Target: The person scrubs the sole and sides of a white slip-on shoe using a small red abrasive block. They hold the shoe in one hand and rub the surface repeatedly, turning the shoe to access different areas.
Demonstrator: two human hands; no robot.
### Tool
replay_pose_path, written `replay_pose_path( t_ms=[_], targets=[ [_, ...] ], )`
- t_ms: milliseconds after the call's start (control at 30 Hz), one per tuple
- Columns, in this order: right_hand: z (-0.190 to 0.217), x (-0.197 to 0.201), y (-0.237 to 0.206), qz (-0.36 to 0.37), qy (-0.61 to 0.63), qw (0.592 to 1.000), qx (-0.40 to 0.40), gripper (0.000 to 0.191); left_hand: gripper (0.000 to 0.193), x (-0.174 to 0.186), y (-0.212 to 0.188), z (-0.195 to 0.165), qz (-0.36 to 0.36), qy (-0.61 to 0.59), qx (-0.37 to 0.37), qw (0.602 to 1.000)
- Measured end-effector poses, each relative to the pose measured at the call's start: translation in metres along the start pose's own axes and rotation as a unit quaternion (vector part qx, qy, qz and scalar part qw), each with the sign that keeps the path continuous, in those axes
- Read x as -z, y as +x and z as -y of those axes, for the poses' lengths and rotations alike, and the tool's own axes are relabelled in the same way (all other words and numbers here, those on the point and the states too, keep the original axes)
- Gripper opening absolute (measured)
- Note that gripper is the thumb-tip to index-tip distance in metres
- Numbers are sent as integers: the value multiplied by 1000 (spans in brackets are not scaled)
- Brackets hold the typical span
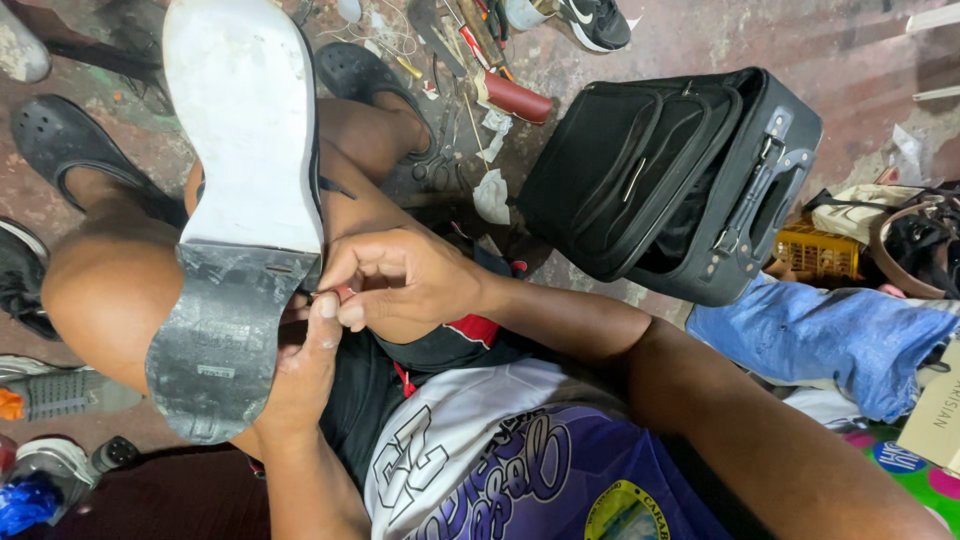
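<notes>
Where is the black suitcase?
In the head view, the suitcase lies open on the floor at upper right, beyond the right hand, beside the yellow crate.

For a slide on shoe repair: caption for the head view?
Both hands, left hand and right hand, work at the upturned shoe's sole edge.

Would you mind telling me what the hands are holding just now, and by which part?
The left hand steadies an upturned shoe at the heel edge of its sole. The right hand pinches something small and reddish against that edge; what it is cannot be told.

Both hands point(350, 310) at upturned shoe sole point(235, 210)
</notes>
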State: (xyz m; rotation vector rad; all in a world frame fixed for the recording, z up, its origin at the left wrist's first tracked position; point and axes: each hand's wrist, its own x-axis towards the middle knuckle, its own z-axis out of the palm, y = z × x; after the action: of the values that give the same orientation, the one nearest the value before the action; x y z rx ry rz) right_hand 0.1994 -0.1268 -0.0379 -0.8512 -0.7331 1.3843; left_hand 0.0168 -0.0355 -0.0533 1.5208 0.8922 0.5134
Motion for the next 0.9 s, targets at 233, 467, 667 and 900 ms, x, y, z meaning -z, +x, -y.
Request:
replay_pose_path(
  t_ms=[233,467,667,900],
  targets=[
    [-11,26,-11,-58,-41,997,15,9,30,7,-1,-3,-24,-16,-81,996],
    [1,39,-16,-152,-129,980,13,22,27,-13,14,-35,-86,188,-8,978],
    [6,31,-11,-148,-146,977,42,15,17,-4,19,-51,-84,175,-100,976],
    [13,9,5,-106,-292,947,87,11,15,2,17,-38,-73,137,-135,979]
  ],
)
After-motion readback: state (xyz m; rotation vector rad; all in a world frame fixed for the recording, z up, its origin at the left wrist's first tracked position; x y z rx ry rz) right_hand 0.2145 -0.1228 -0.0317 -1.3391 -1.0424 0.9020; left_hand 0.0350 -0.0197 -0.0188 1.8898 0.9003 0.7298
